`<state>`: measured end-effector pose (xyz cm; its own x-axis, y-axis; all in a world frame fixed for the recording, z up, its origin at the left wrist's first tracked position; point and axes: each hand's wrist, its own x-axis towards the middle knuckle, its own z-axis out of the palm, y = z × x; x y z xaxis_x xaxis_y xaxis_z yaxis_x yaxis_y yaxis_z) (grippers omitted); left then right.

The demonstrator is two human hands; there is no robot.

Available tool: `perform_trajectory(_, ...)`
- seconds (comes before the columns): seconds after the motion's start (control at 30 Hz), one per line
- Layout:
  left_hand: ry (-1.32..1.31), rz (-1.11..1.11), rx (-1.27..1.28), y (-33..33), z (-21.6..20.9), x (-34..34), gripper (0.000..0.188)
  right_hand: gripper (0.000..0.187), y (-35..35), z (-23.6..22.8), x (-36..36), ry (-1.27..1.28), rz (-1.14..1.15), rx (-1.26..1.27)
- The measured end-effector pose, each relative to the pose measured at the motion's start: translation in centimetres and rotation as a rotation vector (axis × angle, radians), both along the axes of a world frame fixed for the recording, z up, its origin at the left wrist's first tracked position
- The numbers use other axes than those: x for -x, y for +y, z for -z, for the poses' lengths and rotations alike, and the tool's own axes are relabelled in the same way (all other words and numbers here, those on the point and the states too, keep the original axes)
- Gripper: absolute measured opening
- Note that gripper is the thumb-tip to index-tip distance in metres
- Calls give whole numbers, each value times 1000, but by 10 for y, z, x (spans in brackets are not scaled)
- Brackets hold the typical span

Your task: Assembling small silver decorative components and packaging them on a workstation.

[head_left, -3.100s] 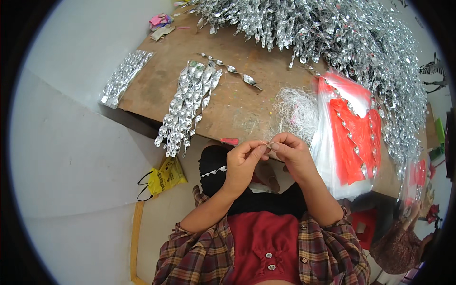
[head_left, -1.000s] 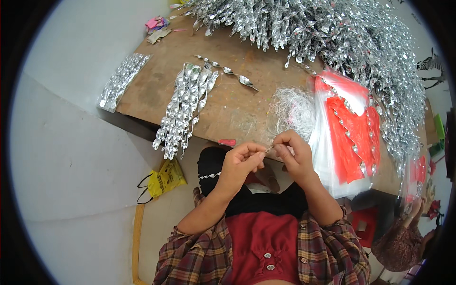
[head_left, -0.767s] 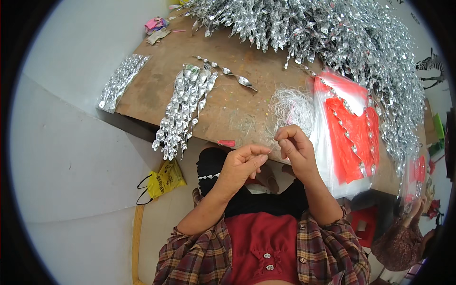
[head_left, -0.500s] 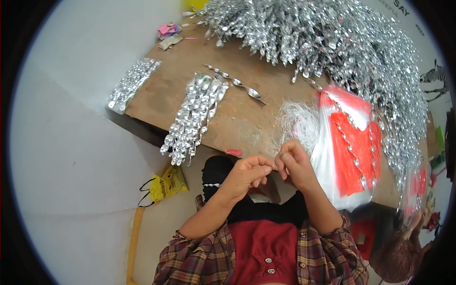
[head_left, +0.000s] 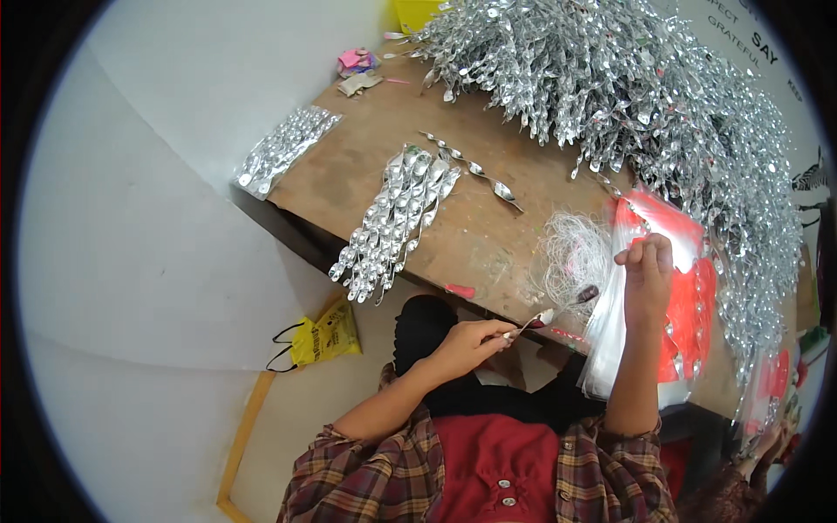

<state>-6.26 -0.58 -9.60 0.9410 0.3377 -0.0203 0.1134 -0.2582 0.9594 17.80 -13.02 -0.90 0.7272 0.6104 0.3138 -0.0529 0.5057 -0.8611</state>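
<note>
My left hand (head_left: 475, 347) is closed, its fingertips pinching one end of a twisted silver strip (head_left: 545, 318). The strip slants up to the right across the table's near edge, beside the heap of white thread (head_left: 571, 257). Raised over the clear plastic bags (head_left: 603, 353), my right hand (head_left: 647, 270) has its fingers curled in; whatever they hold, if anything, is too small to make out. Red printing or lining (head_left: 689, 305) and several silver spirals show in the bags beneath it.
On the brown table (head_left: 349, 166) lie a bundle of silver spirals (head_left: 397, 218), a single spiral (head_left: 479, 174) and a packed bundle (head_left: 288, 148). A big silver heap (head_left: 558, 70) covers the far side. A red piece (head_left: 459, 290) lies near the edge; a yellow bag (head_left: 327, 338) stands below.
My hands have parted: the right has moved up and right over the bags, while the left stays low. A silver strip now shows at my left fingertips. The whole view has shifted slightly.
</note>
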Motion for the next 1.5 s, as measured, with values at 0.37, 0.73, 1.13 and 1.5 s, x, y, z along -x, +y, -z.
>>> perform_trajectory(0.37,-49,-901,-599,127,-75,12,20,15,-2,33,24,-110,-25,345)
perform_trajectory(0.73,170,-862,-883,141,-42,35,24,24,126,72,-12,-1196,301,601)
perform_trajectory(1.13,-349,-553,-840,81,-52,-2,24,20,80,78,-34,-845,360,757)
perform_trajectory(1.5,-540,-172,-1044,-15,-117,-68,45,17,-50,12,25,-375,91,516)
